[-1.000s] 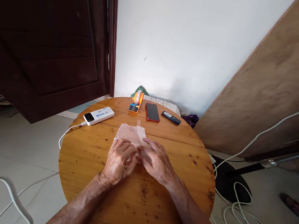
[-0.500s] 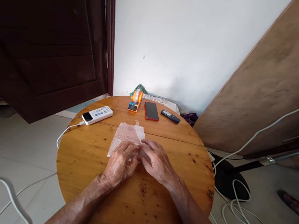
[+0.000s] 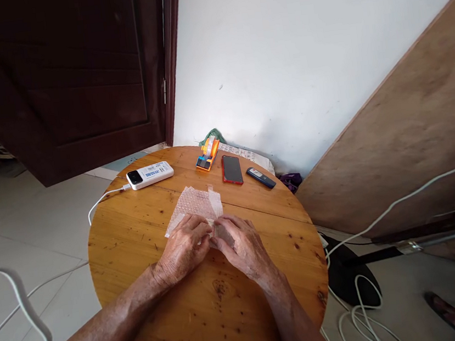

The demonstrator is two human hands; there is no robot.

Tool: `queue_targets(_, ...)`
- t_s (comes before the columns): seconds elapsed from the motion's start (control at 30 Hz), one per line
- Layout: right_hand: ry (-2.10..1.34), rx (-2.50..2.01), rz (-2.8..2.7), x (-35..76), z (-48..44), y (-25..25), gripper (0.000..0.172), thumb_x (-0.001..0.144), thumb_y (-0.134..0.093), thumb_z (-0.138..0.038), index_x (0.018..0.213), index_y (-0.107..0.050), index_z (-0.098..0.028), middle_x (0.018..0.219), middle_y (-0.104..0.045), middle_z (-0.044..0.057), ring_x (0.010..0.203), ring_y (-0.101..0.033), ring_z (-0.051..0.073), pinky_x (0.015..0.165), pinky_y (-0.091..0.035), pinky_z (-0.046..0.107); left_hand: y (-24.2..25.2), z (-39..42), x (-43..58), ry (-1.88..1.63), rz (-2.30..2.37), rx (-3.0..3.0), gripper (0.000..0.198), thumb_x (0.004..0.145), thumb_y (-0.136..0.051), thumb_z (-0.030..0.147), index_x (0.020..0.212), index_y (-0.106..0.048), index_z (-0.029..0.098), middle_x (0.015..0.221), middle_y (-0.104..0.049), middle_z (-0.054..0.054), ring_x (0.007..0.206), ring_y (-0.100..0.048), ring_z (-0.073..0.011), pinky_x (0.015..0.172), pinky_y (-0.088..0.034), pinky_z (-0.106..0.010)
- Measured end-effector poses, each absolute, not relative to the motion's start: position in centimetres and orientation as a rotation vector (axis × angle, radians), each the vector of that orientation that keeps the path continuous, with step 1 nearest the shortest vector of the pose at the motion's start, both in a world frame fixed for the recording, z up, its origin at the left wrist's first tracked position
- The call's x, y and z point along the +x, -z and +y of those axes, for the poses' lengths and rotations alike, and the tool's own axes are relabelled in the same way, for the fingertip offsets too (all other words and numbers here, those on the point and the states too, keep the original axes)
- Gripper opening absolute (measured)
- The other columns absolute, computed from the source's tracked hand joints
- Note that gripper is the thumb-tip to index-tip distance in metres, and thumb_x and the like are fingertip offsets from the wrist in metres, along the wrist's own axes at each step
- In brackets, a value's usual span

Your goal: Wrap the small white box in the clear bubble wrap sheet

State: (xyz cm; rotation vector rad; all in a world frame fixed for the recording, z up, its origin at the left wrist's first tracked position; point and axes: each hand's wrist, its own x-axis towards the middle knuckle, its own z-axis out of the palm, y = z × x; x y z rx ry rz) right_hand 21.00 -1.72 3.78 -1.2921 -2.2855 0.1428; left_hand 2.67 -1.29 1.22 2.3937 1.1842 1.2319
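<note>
1. Centrally, a round honey-coloured wooden table [image 3: 151,290] stood before a white wall.
2. Both hands, the left hand [image 3: 183,249] and the right hand [image 3: 243,246], pressed on the near edge of a clear bubble-wrap sheet [image 3: 198,203] lying flat mid-table, fingers pinching it.
3. Beyond lay a white power bank [image 3: 150,175], a red-cased phone [image 3: 231,169], an orange tape dispenser [image 3: 207,156] and a small dark handset [image 3: 260,178].
</note>
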Motion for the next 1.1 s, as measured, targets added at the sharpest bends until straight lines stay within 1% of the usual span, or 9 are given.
queue_targets(0.07,-0.145,-1.3,-2.285,21.04,-1.7,-3.81,0.025,0.085,-0.062,-0.021,0.11,-0.061,-0.022,0.114,-0.068,0.009,0.102,-0.062,0.026,0.087,-0.047,0.041,-1.06,-1.2,2.66,-1.246,1.204,2.404,0.015,0.084,-0.057,0.008,0.09,-0.067,0.019,0.098,-0.068,-0.007,0.093,-0.061,-0.0209,0.083,-0.053,-0.034)
queue_targets(0.27,-0.178,-1.291,-2.27,20.94,-1.72,-3.74,0.025,0.085,-0.062,-0.02,0.11,-0.061,-0.022,0.114,-0.067,0.009,0.103,-0.062,0.026,0.088,-0.046,0.041,-0.79,-1.0,2.57,-1.243,1.223,2.429,0.01,0.085,-0.059,0.01,0.086,-0.067,0.017,0.099,-0.068,-0.008,0.091,-0.062,-0.0212,0.082,-0.054,-0.035)
queue_targets(0.37,-0.265,-1.269,-2.244,20.96,-1.73,-3.76,0.022,0.086,-0.061,-0.019,0.108,-0.061,-0.022,0.113,-0.067,0.008,0.104,-0.061,0.025,0.089,-0.047,0.04,-0.83,-1.02,2.52,-1.232,1.239,2.435,0.011,0.084,-0.059,0.01,0.087,-0.067,0.017,0.1,-0.068,-0.007,0.091,-0.062,-0.0212,0.081,-0.054,-0.035)
queue_targets(0.5,-0.42,-1.25,-2.193,21.01,-1.71,-3.83,0.021,0.09,-0.056,-0.02,0.11,-0.06,-0.022,0.112,-0.067,0.007,0.105,-0.061,0.023,0.091,-0.047,0.039,-0.96,-1.11,2.5,-1.215,1.255,2.435,0.012,0.083,-0.059,0.01,0.088,-0.067,0.018,0.1,-0.068,-0.007,0.091,-0.063,-0.0211,0.08,-0.054,-0.034)
queue_targets(0.67,-0.479,-1.254,-2.17,20.99,-1.57,-3.72,0.025,0.087,-0.056,-0.017,0.111,-0.06,-0.023,0.113,-0.066,0.007,0.107,-0.06,0.024,0.094,-0.047,0.039,-1.09,-1.18,2.5,-1.186,1.259,2.427,0.013,0.083,-0.058,0.009,0.088,-0.067,0.018,0.1,-0.068,-0.007,0.091,-0.062,-0.0212,0.081,-0.054,-0.034)
queue_targets(0.8,-0.506,-1.257,-2.176,20.95,-1.53,-3.65,0.028,0.086,-0.056,-0.015,0.112,-0.059,-0.024,0.112,-0.066,0.007,0.106,-0.06,0.023,0.093,-0.047,0.039,-1.1,-1.17,2.5,-1.206,1.24,2.42,0.014,0.083,-0.057,0.008,0.088,-0.066,0.017,0.1,-0.068,-0.007,0.091,-0.062,-0.0214,0.081,-0.055,-0.035)
queue_targets(0.97,-0.498,-1.271,-2.184,20.93,-1.69,-3.78,0.026,0.087,-0.056,-0.018,0.112,-0.06,-0.024,0.11,-0.066,0.007,0.104,-0.061,0.023,0.09,-0.049,0.037,-1.15,-1.13,2.5,-1.203,1.239,2.433,0.015,0.083,-0.057,0.008,0.088,-0.066,0.018,0.1,-0.068,-0.007,0.09,-0.063,-0.0207,0.081,-0.054,-0.035)
queue_targets(1.1,-0.495,-1.278,-2.192,20.97,-1.77,-3.9,0.026,0.086,-0.056,-0.016,0.11,-0.06,-0.025,0.109,-0.066,0.006,0.103,-0.061,0.022,0.088,-0.049,0.035,-1.17,-1.12,2.48,-1.203,1.24,2.435,0.014,0.084,-0.057,0.009,0.088,-0.066,0.019,0.1,-0.068,-0.007,0.09,-0.062,-0.0194,0.082,-0.054,-0.033)
